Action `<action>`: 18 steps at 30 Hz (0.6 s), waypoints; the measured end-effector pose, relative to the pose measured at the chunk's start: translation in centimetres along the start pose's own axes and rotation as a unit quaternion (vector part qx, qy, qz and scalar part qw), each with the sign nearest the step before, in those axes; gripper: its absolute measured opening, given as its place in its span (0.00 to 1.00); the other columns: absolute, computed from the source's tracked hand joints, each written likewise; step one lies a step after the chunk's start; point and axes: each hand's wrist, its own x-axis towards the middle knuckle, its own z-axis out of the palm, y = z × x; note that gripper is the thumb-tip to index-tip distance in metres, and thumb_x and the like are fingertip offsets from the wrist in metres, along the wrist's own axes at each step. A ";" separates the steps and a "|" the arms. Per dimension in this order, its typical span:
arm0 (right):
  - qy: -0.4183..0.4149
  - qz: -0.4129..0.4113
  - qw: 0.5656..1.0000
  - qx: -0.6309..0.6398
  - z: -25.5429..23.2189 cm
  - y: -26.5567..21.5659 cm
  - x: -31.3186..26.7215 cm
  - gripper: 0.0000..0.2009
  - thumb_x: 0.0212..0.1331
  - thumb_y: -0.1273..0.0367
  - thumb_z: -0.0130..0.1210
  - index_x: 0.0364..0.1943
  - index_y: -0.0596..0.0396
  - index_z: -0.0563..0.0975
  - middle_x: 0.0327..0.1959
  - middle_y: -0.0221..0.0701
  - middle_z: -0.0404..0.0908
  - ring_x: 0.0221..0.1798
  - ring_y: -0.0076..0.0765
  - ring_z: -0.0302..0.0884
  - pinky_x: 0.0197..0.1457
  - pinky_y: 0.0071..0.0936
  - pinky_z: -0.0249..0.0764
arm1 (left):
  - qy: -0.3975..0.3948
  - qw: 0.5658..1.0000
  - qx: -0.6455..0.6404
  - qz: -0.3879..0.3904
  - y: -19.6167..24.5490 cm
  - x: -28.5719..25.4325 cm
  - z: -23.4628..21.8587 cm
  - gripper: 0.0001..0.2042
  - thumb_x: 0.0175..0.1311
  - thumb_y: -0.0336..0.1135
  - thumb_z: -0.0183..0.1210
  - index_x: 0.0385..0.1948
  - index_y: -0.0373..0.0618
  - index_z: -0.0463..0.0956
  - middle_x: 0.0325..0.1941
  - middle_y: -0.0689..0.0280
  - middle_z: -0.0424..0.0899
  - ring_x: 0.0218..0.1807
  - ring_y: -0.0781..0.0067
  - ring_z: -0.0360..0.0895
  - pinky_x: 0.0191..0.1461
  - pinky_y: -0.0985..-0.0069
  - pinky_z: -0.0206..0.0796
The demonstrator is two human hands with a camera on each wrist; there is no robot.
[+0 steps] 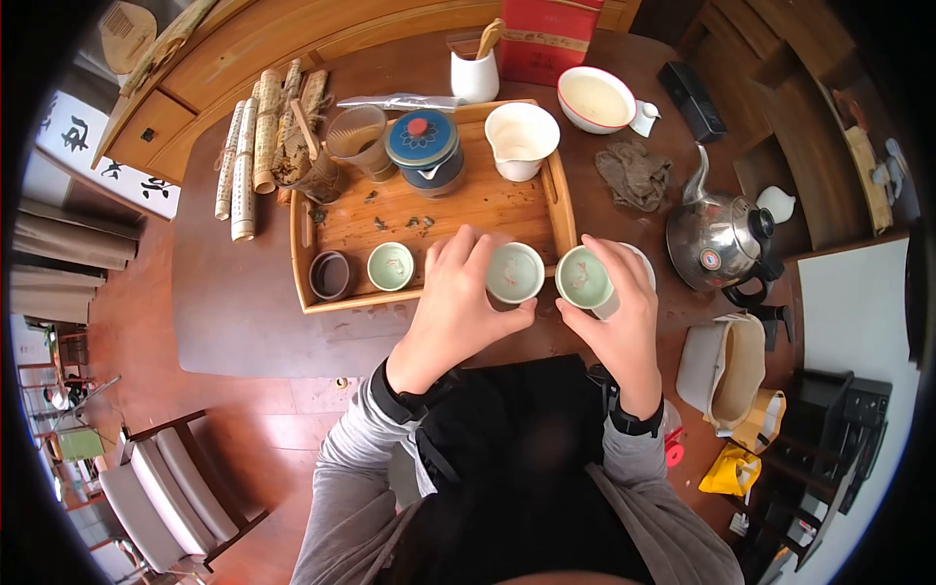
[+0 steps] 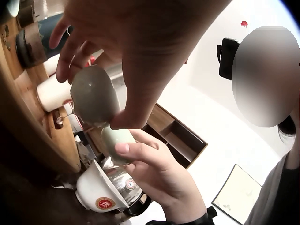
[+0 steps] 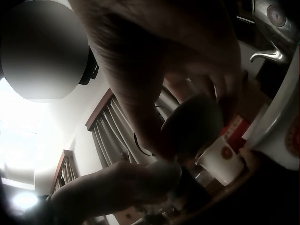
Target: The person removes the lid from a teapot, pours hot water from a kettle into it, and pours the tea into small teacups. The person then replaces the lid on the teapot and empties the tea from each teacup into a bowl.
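Observation:
My left hand (image 1: 456, 310) pinches a pale green cup (image 1: 515, 273) between thumb and fingers, above the tray's front right edge. Close beside it, my right hand (image 1: 624, 317) grips a second green cup (image 1: 585, 277) by its sides. Both cups show small reddish marks inside. In the left wrist view the left hand's cup (image 2: 95, 96) is seen from outside, with the other cup (image 2: 117, 144) just below it. The right wrist view is dark; the right hand's cup (image 3: 193, 125) shows as a shadowed shape.
On the wooden tray (image 1: 341, 297) stand a green cup (image 1: 391, 266), a dark cup (image 1: 331, 276), a blue-lidded pot (image 1: 424, 146), a glass and a white pitcher (image 1: 522, 141). Right of it lie a cloth (image 1: 634, 175), a bowl (image 1: 597, 99) and a steel kettle (image 1: 717, 239). Rolled papers lie left.

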 end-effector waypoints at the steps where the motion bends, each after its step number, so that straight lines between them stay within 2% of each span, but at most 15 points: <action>1: 0.004 -0.004 1.000 -0.007 -0.6 0.2 -0.3 0.34 0.40 0.77 0.71 0.60 0.56 0.76 0.55 0.40 0.78 0.58 0.49 0.75 0.62 0.42 0.72 | -0.002 1.000 -0.001 0.002 0.4 0.1 0.3 0.28 0.41 0.35 0.74 0.49 0.40 0.76 0.44 0.56 0.75 0.49 0.49 0.74 0.58 0.58 0.64; 3: 0.011 0.014 1.000 0.000 -1.7 0.7 -1.1 0.34 0.40 0.76 0.71 0.60 0.56 0.77 0.56 0.40 0.78 0.59 0.49 0.76 0.62 0.41 0.73 | -0.020 0.996 -0.076 -0.028 1.2 0.5 1.0 0.28 0.42 0.33 0.73 0.50 0.40 0.76 0.46 0.56 0.76 0.51 0.51 0.78 0.55 0.62 0.71; 10: 0.024 0.037 0.999 -0.015 -5.3 2.7 -2.9 0.32 0.41 0.77 0.70 0.58 0.56 0.78 0.56 0.40 0.78 0.57 0.47 0.77 0.59 0.39 0.75 | -0.039 0.991 -0.126 0.001 3.2 1.9 3.1 0.27 0.45 0.30 0.72 0.52 0.39 0.76 0.49 0.56 0.76 0.52 0.51 0.78 0.55 0.63 0.73; 16: 0.045 0.063 0.997 0.028 -6.0 3.3 -3.2 0.31 0.42 0.79 0.69 0.58 0.56 0.78 0.56 0.40 0.78 0.56 0.44 0.79 0.58 0.37 0.76 | -0.072 0.992 -0.096 0.029 4.2 2.6 4.6 0.28 0.45 0.31 0.72 0.54 0.42 0.75 0.51 0.59 0.78 0.54 0.55 0.77 0.58 0.63 0.66; 18: 0.046 0.062 0.996 0.036 -5.8 3.3 -3.1 0.31 0.42 0.79 0.70 0.59 0.57 0.77 0.56 0.40 0.78 0.56 0.44 0.79 0.58 0.37 0.76 | -0.080 0.992 -0.087 0.035 4.3 2.6 4.9 0.29 0.45 0.31 0.71 0.55 0.44 0.75 0.51 0.62 0.79 0.52 0.59 0.78 0.56 0.66 0.60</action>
